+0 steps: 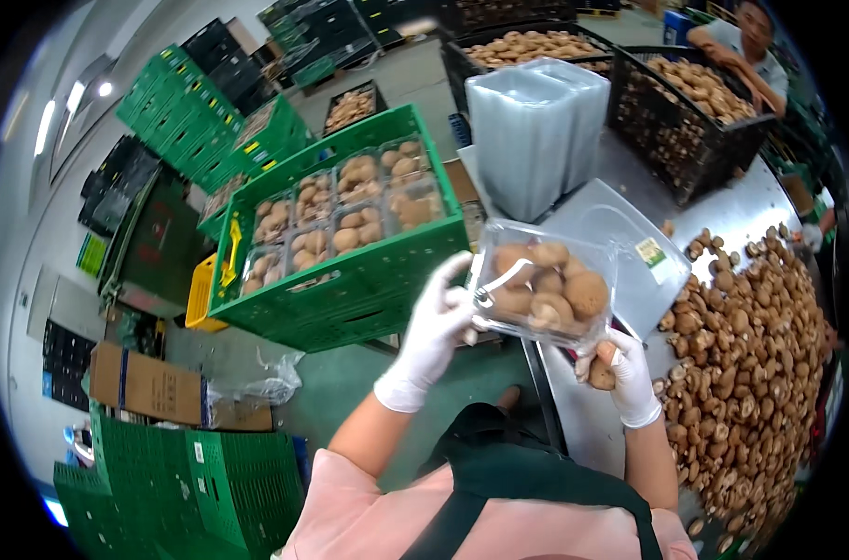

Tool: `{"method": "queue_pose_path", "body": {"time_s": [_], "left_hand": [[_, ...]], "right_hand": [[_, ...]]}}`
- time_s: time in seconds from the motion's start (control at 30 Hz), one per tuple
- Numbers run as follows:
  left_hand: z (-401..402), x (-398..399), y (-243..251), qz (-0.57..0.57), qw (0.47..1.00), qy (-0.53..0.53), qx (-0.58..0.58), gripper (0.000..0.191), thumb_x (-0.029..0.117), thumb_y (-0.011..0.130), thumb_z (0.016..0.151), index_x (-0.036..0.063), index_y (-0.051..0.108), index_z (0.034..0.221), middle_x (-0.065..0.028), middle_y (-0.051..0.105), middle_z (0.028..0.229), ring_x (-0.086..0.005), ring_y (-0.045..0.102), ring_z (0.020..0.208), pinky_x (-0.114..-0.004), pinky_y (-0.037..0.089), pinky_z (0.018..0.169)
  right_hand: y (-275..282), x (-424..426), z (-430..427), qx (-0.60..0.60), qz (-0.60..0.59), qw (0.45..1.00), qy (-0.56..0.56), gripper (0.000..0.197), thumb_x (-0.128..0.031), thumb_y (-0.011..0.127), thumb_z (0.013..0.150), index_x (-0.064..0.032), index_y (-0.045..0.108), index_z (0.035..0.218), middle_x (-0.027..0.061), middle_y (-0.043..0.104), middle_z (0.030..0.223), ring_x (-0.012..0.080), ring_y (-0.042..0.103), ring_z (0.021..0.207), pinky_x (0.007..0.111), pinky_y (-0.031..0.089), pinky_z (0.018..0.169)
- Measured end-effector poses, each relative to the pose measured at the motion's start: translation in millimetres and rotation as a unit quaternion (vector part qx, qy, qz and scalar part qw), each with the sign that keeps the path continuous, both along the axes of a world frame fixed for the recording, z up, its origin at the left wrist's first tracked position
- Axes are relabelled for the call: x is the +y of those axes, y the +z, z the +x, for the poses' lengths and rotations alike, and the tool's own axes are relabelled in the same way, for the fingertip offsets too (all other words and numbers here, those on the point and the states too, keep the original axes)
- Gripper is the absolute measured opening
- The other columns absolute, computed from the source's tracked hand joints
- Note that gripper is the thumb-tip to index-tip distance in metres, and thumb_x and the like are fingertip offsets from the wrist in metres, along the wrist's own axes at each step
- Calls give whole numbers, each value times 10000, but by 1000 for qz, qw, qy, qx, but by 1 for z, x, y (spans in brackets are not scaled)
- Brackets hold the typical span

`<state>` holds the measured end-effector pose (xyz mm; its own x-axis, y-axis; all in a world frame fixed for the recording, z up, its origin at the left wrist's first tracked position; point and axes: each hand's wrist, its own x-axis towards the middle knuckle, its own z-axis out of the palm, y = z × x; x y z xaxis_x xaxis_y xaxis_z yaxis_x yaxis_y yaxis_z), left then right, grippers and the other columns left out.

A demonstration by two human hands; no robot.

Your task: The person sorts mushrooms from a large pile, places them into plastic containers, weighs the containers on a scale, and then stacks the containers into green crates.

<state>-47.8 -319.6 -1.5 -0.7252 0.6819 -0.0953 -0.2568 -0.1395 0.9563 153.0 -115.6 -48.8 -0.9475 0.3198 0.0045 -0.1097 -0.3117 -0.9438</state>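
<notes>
A clear plastic punnet (pixel 547 280) of shiitake mushrooms is held up before me, tilted, above the edge of the metal table. My left hand (pixel 438 329), in a white glove, grips its left side. The white-gloved right hand (pixel 624 371) is at the punnet's lower right corner, with a loose mushroom (pixel 601 375) in its fingers. One fingertip of that glove looks uncovered. Behind the punnet lies a flat grey scale-like plate (pixel 585 217) bearing a small printed label. To the right, a large heap of loose mushrooms (pixel 746 371) covers the table.
At left, a green crate (pixel 340 301) holds several filled punnets. Tall stacks of clear empty punnets (pixel 522 140) stand on the metal table (pixel 596 434). Black crates (pixel 683 126) of mushrooms are behind, where a person (pixel 739 56) leans. Green crates (pixel 242 483) and a cardboard box (pixel 144 385) stand lower left.
</notes>
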Motion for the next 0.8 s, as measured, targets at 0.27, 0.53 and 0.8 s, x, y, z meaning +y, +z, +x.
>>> {"method": "queue_pose_path", "body": {"time_s": [0.27,0.53,0.8], "left_hand": [[-179,-90,30,167,970,177,21,637,-5,554,892,80,351,1490,-35,573,914,-97,527,686,-207,428,594],[-291,-42,-12,-139,987,-41,63,434,116,614,916,74,515,1337,-88,691,992,-168,663,763,-258,506,661],[-372,-9,-19,-335,592,-55,731,737,214,757,793,94,455,1455,-213,372,1532,-453,311,1419,-522,312,1138]], "right_hand": [[-1,-21,-75,-98,56,990,89,257,-107,494,998,32,653,1145,84,682,891,112,613,780,243,483,698],[-33,-5,-86,-110,45,989,-93,238,-87,500,976,26,675,1091,78,680,860,118,608,763,254,499,732],[-65,-30,-22,-180,-31,944,-276,250,-92,476,972,40,660,1077,98,681,837,136,615,727,272,508,720]]}}
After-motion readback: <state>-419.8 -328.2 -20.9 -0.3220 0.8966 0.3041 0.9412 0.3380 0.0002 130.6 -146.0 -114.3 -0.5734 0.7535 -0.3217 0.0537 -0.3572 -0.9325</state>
